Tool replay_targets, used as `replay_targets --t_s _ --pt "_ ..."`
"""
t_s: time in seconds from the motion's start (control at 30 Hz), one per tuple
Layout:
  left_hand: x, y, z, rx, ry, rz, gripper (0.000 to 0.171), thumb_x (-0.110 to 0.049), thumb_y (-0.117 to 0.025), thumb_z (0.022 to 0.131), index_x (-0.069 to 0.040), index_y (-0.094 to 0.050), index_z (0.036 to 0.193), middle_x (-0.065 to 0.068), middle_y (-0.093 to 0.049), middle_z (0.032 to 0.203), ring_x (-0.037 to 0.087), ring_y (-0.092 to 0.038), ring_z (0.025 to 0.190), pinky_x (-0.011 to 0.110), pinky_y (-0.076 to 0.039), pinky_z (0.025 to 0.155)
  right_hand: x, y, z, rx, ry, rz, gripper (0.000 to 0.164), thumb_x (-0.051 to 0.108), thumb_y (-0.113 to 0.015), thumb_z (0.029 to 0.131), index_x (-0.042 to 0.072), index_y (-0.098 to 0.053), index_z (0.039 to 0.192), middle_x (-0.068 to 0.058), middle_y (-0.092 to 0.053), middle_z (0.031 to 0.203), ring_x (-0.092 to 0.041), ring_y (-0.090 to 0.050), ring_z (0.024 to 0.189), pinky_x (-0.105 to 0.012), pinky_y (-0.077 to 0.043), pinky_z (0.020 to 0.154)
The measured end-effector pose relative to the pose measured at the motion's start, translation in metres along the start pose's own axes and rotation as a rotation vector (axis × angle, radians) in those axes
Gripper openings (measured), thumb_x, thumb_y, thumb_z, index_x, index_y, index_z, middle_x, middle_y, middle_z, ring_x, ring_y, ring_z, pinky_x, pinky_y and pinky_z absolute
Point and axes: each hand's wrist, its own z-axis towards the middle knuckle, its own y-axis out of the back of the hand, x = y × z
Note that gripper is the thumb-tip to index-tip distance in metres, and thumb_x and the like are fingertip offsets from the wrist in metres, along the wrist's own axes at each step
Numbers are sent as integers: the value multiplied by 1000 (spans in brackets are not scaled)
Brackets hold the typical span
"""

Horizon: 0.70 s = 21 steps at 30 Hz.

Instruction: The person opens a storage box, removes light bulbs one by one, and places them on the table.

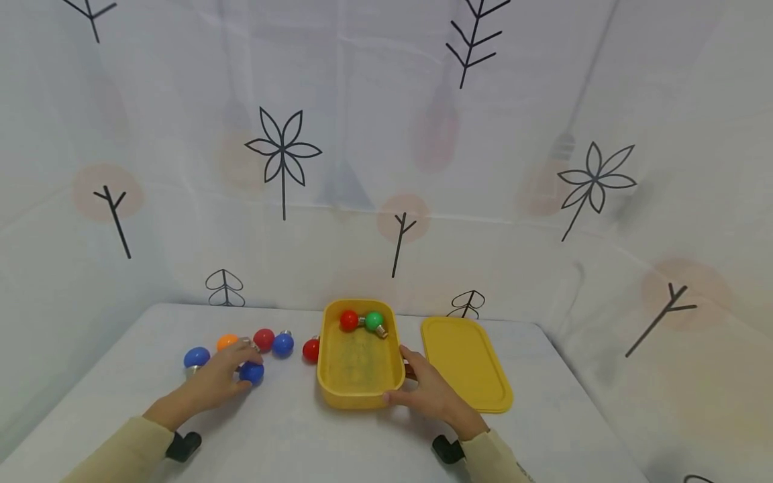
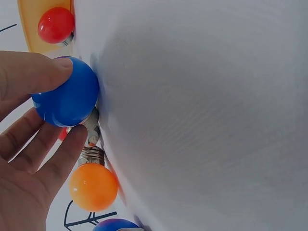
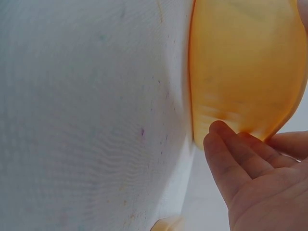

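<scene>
My left hand (image 1: 211, 379) pinches a blue light bulb (image 2: 72, 98) between thumb and fingers, low over the white table. The same blue bulb (image 1: 251, 373) shows under its fingertips in the head view. Around this hand lie an orange bulb (image 1: 227, 342), another blue bulb (image 1: 196, 357), a red bulb (image 1: 264, 339) and a further blue one (image 1: 282, 344). My right hand (image 1: 431, 389) rests against the right side of a yellow container (image 1: 356, 400), fairly straight fingers (image 3: 233, 156) touching its wall and the thumb at its near corner. Inside sit a red bulb (image 1: 349, 320) and a green bulb (image 1: 374, 321).
One more red bulb (image 1: 311, 350) lies close against the container's left side. A flat yellow lid (image 1: 471, 369) is on the table to the right, beyond my right hand. Behind the table (image 1: 290, 429) hangs a pale patterned cloth (image 1: 356, 168).
</scene>
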Motion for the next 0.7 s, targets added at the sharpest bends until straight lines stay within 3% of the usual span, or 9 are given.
replay_targets --t_s 0.27,0.47,0.7 --pt "-1 2 -1 -3 -12 17 41 -9 -81 73 -9 -66 112 12 -59 124 43 -40 128 61 -37 99 -1 1 -1 -1 26 3 103 53 -76 74 9 -22 151 -9 -34 149 -26 -49 123 -49 -41 101" --pt "-6 7 3 -13 -37 2 42 -12 -81 74 -10 -65 113 2 -59 110 28 -56 106 48 -51 88 -1 0 -1 -6 21 -4 104 55 -75 74 10 -23 151 -8 -34 149 -25 -48 123 -49 -41 102" --pt "-15 10 12 -39 -118 -8 39 -12 -78 77 -10 -65 113 1 -59 105 23 -57 97 43 -53 84 0 1 -1 -7 13 -9 103 54 -75 74 10 -23 151 -9 -35 149 -27 -48 123 -50 -41 101"
